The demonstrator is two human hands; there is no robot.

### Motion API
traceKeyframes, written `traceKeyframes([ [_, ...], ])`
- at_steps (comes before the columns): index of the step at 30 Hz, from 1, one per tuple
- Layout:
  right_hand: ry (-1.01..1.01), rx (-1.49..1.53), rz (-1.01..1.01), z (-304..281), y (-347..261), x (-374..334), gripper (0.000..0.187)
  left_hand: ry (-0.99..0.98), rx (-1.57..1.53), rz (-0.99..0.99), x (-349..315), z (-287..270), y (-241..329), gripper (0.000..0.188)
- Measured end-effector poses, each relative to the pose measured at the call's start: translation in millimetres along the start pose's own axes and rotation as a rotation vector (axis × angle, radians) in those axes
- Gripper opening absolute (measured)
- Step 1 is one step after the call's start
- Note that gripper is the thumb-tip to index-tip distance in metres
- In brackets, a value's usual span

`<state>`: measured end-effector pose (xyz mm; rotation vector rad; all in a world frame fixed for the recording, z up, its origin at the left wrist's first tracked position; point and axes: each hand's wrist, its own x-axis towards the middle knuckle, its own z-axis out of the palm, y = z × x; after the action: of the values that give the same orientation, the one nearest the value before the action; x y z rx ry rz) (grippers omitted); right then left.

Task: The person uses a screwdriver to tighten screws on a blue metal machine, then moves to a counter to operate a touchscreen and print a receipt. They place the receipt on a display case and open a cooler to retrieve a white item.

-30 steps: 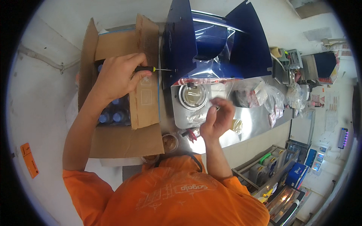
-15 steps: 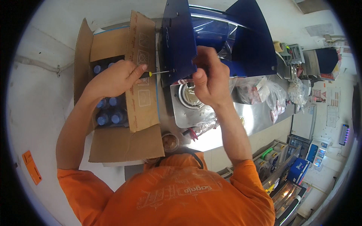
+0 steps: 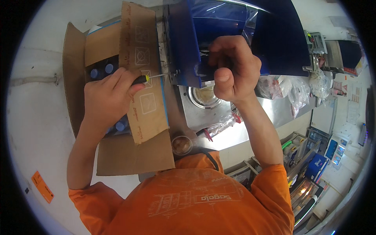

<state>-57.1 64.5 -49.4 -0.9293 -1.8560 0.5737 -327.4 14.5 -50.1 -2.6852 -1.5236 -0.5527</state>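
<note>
My left hand (image 3: 111,92) is closed round the black and yellow handle of a screwdriver (image 3: 141,79). The thin metal shaft points right, its tip at a small screw on the lower edge of a dark blue metal housing (image 3: 182,47). My right hand (image 3: 237,72) is beside the housing's side panel, fingers curled inward and thumb stuck out apart from them. Whatever those fingers hold or touch, if anything, is hidden. Under the left forearm stands an open cardboard box (image 3: 135,156) holding several bottles (image 3: 109,68) with blue caps.
Below the housing, a round metal-rimmed opening (image 3: 203,96) sits in a steel plate on the counter. Clear plastic bags (image 3: 299,94) lie to the right. A cup of brown drink (image 3: 181,145) stands close to my body. Shelving with a blue box (image 3: 316,166) is at lower right.
The view has shifted, with the housing now higher and cut off at the top. My left hand still grips the screwdriver at the screw. My right hand appears drawn slightly away from the panel edge.
</note>
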Motion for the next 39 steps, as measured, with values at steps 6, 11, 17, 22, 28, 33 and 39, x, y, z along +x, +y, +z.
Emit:
traceKeyframes([
  [6, 0.007, 0.084, 0.038, 1.3, -2.0, -1.4, 0.053, -0.116, -0.035, -0.011, -3.3, 10.2, -4.3, 0.025],
  [11, 0.001, 0.053, 0.043, -0.8, -2.2, -1.6, 0.049, -0.644, -0.894, -0.595, 12.1, -2.8, -12.5, 0.030],
  [17, 0.006, 0.047, -0.039, -0.2, 0.9, -2.5, 0.042, -0.536, -1.082, -0.507, 14.8, -17.4, -10.9, 0.029],
  [22, 0.038, 0.024, -0.007, 0.5, -5.8, -2.4, 0.034, -0.109, -0.457, -0.114, 7.6, -17.6, 1.2, 0.018],
  [28, 0.085, 0.026, 0.007, 4.2, -6.8, -2.1, 0.034, -0.009, -0.110, -0.068, -6.4, 6.1, 9.5, 0.020],
  [33, 0.092, -0.035, -0.041, 5.5, -4.5, -3.2, 0.034, -0.482, -0.890, -0.438, 0.6, 11.6, -7.5, 0.030],
  [39, 0.090, 0.059, 0.053, 2.9, -7.1, -2.0, 0.034, -0.204, -0.380, -0.090, 16.1, -19.8, 6.7, 0.026],
])
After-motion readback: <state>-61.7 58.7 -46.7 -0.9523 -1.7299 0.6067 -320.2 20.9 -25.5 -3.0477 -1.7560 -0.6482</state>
